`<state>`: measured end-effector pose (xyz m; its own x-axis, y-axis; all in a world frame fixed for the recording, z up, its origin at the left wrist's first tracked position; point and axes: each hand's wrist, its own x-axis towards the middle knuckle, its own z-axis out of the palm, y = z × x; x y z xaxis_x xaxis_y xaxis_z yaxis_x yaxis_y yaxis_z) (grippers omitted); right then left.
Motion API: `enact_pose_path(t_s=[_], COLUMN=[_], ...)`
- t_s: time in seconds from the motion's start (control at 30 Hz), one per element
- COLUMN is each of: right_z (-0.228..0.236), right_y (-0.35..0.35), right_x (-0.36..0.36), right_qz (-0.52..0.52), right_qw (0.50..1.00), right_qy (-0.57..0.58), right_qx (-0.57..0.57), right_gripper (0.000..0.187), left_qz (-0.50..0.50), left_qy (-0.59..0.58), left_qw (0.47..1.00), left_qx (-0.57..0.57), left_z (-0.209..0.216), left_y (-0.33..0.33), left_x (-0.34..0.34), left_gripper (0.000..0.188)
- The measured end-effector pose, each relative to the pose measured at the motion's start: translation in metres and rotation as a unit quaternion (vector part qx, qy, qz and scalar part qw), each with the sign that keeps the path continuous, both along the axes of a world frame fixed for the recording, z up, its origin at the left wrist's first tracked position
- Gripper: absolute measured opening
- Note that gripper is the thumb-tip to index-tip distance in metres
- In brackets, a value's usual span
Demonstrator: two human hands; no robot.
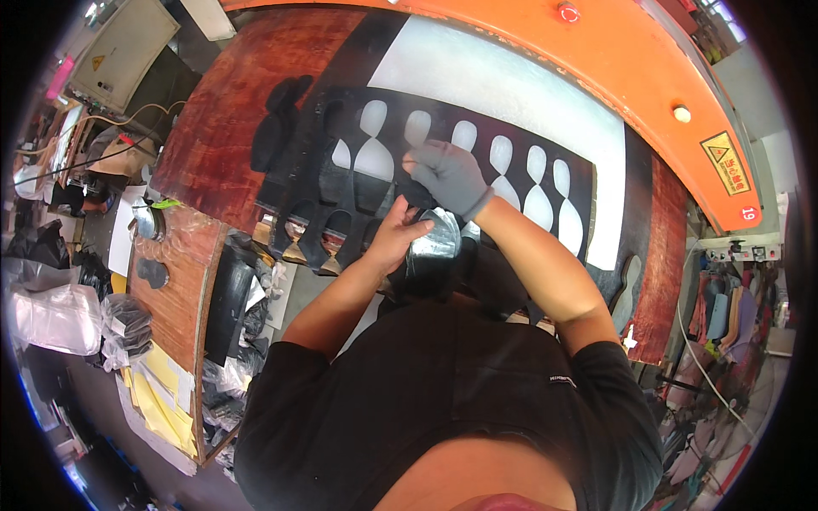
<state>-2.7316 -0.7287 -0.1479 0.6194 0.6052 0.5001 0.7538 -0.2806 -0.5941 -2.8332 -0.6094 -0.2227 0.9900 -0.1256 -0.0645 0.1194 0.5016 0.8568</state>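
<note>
My bare left hand [396, 237] is closed on a small black piece of sheet material [415, 192], its thumb lying along the near side. My right hand [452, 176], in a grey glove, is closed at the far end of the same piece, fingers curled. Both hands are over the near part of a black sheet [400, 145] with several sole-shaped cutouts, through which a white board [503, 64] shows. Just below the hands is a shiny, silvery rounded object [435, 244]; its exact kind is unclear.
An orange machine beam [545, 38] with a red button spans the far side. Black sole-shaped pieces [273, 128] lie on the red-brown board to the left. A wooden side table [175, 294] carries dark round pieces. One grey sole shape [629, 285] lies at right.
</note>
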Motion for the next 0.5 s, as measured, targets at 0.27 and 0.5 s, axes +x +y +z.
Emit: enact_pose_path(t_s=[0.27,0.5], right_z=[-0.007,-0.021], right_y=[0.013,-0.006], right_x=[0.018,0.003], right_qz=[0.082,-0.097], right_qw=[0.981,0.991], right_qy=[-0.166,-0.066], right_qx=[-0.048,-0.064], right_gripper=[0.012,0.032], left_qz=[-0.009,-0.012], left_qy=[0.008,0.040], left_qw=[1.000,0.999], left_qx=[-0.018,-0.007], left_z=[-0.002,-0.003], left_y=[0.002,0.000], left_x=[0.001,0.000], left_gripper=[0.064,0.056])
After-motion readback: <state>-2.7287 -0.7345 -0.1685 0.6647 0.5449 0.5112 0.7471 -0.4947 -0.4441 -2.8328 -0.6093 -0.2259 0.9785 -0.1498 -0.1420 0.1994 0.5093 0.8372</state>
